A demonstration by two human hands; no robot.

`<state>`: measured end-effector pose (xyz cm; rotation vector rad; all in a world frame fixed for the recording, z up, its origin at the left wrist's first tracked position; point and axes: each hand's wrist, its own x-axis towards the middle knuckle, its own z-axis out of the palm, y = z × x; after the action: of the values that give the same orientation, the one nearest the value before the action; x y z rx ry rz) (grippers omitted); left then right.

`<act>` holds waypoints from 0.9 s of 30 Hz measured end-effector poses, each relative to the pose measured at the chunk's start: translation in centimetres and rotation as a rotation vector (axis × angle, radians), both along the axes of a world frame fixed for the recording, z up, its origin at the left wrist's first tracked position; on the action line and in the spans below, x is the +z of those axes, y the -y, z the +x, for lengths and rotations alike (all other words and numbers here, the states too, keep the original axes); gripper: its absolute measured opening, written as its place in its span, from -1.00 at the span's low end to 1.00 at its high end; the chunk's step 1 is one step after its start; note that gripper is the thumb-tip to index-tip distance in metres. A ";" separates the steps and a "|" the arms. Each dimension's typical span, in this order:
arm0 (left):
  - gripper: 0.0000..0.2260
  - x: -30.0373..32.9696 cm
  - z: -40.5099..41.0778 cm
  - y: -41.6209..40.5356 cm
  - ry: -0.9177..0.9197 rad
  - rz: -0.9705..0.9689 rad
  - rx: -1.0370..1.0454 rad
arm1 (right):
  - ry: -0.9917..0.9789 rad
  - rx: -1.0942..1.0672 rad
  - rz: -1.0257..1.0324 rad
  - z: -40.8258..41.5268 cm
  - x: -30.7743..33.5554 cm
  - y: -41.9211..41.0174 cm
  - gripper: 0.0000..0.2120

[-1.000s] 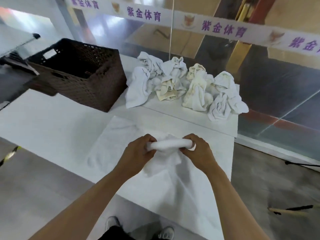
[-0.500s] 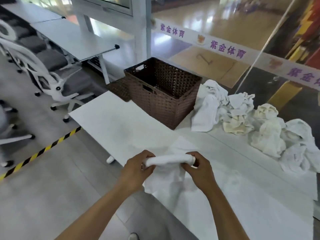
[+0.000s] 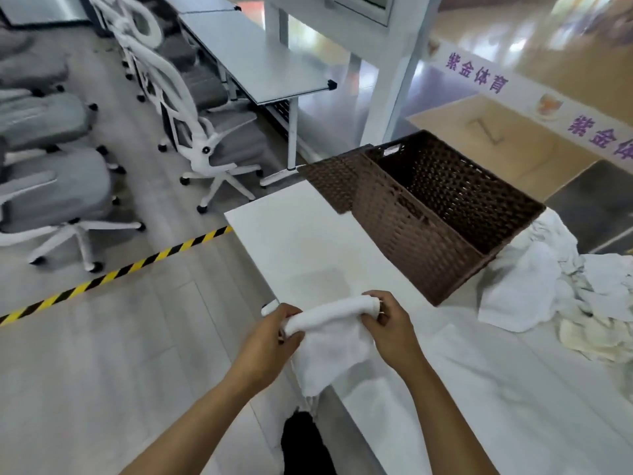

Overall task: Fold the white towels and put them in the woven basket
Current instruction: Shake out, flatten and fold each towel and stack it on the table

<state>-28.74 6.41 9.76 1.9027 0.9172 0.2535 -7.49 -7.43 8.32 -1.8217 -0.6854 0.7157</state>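
A white terry towel (image 3: pixel 330 341), rolled along its top edge with the rest hanging loose, is held up over the near edge of the white table (image 3: pixel 308 241). Its left end is gripped by the curled fingers of the left hand (image 3: pixel 270 341), its right end by those of the right hand (image 3: pixel 388 323). The dark brown woven basket (image 3: pixel 428 214) stands beyond, flanked by a heap of crumpled white towels (image 3: pixel 555 289).

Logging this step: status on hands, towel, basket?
Left hand and right hand grip rolled towel, tail hanging. Basket open, nothing blocking. Towel pile waiting.
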 end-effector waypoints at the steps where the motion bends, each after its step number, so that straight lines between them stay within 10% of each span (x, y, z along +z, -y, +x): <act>1: -0.80 -0.4 0.3 -1.2 -0.011 0.000 0.011 | -0.013 0.004 -0.004 0.6 -0.4 -1.3 -0.70; 27: -0.81 -9.8 18.7 -26.0 -0.205 -0.051 0.228 | 0.054 0.078 -0.199 17.7 -8.6 -32.0 -0.74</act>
<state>-10.04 32.40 -0.07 1.8005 1.2691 0.1697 10.22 24.54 -0.30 -2.0102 -0.7459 0.8127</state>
